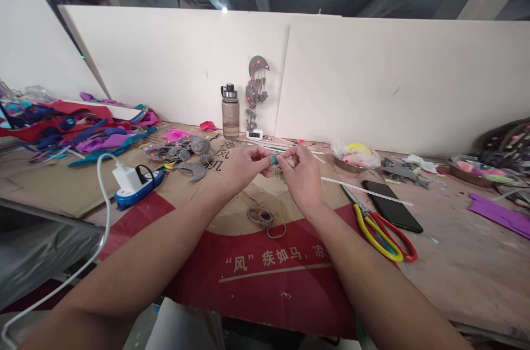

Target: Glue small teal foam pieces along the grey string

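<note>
Both hands meet above the cardboard sheet (285, 295). My left hand (251, 166) and my right hand (301, 173) pinch a small teal piece (274, 159) between their fingertips, one from each side. Its exact shape is too small to tell. Below them a loose coil of grey-brown cord (263, 216) lies on the cardboard. To the left are a grey crescent (194, 171) and a pile of grey felt pieces (176, 150). Thin white sticks (269, 147) lie just behind the hands.
Scissors with red and yellow handles (379, 228) lie beside a black phone (392, 206) on the right. A bottle (231, 112) and hanging grey ornament (257, 85) stand behind. A blue power strip (138, 190) with a white cable and colourful felt scraps (91, 129) are left.
</note>
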The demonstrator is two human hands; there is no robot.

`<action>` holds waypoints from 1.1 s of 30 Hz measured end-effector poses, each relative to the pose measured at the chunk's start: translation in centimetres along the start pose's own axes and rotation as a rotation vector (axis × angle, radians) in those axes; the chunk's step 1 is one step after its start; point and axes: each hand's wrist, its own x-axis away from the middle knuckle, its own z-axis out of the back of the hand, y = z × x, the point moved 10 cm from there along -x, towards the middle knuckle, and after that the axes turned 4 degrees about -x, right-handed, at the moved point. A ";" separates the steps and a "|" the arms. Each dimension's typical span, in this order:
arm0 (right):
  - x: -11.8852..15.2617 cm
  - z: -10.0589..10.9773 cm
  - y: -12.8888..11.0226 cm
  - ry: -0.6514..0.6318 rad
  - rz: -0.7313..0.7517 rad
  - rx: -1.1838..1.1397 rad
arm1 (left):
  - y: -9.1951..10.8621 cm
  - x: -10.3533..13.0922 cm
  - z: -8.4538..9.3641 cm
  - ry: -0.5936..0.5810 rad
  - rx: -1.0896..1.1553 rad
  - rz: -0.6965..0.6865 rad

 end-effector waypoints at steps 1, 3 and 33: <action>0.0 0.0 0.1 0.000 -0.004 0.008 | 0.0 0.0 -0.1 -0.008 -0.005 0.001; 0.0 -0.1 0.0 -0.011 0.005 0.034 | 0.0 0.0 -0.2 -0.030 -0.020 -0.004; 0.6 -2.0 4.2 -0.172 -0.406 -0.358 | -1.6 -1.1 6.2 0.232 0.096 0.187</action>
